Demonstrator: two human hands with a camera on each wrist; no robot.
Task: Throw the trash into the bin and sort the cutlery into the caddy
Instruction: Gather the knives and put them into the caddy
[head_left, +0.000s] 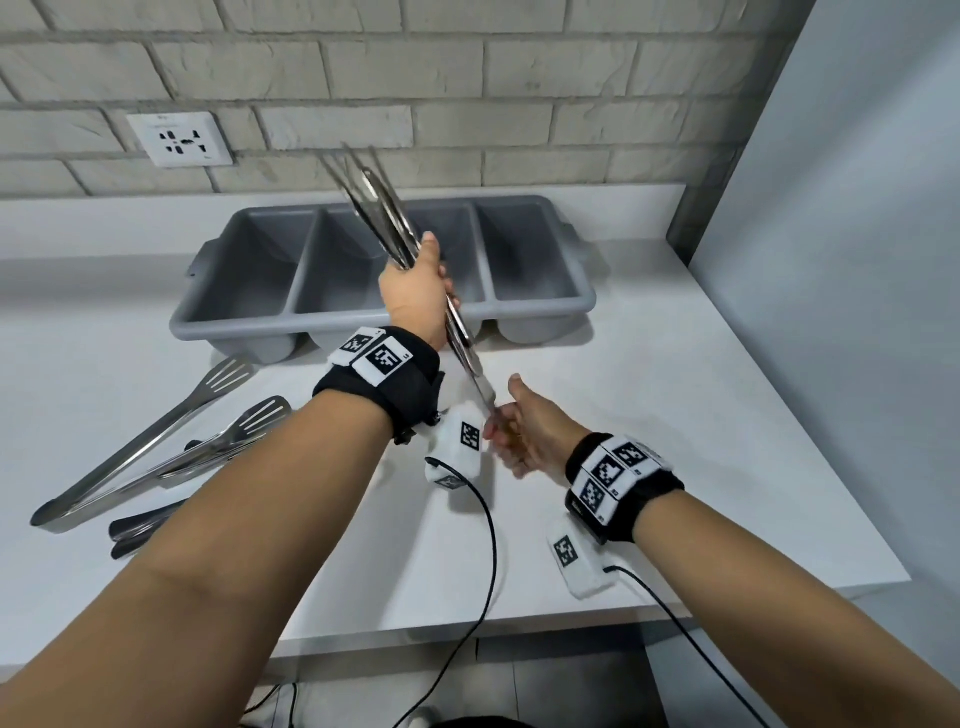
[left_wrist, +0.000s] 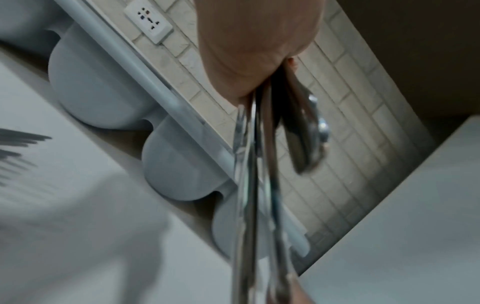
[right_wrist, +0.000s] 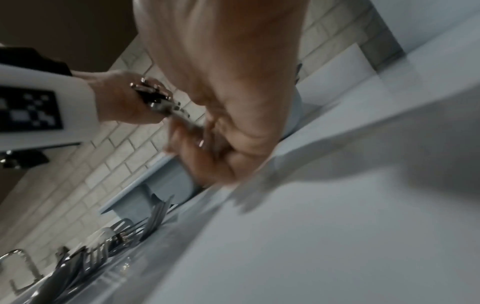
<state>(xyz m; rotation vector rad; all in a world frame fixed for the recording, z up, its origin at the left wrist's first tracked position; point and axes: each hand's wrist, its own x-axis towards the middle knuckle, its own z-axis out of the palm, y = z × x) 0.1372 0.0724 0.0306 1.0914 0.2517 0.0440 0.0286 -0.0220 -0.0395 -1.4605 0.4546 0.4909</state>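
Observation:
My left hand (head_left: 415, 291) grips a bundle of steel cutlery (head_left: 384, 213) around its middle and holds it tilted over the grey caddy (head_left: 540, 306), with the upper ends blurred. My right hand (head_left: 524, 431) curls its fingers round the bundle's lower end, just above the white counter. In the left wrist view the cutlery bundle (left_wrist: 249, 185) runs down from the left hand (left_wrist: 254, 51), past the caddy (left_wrist: 103, 92). The right wrist view shows the right hand (right_wrist: 221, 102) below the left hand (right_wrist: 122, 98), with the bundle (right_wrist: 161, 102) between them.
Steel tongs with slotted ends (head_left: 156, 431) and dark-handled utensils (head_left: 140, 525) lie on the counter at the left. A wall socket (head_left: 179, 139) sits on the brick wall. The wristbands' black cables (head_left: 483, 545) hang over the counter's front edge. A wall bounds the right side.

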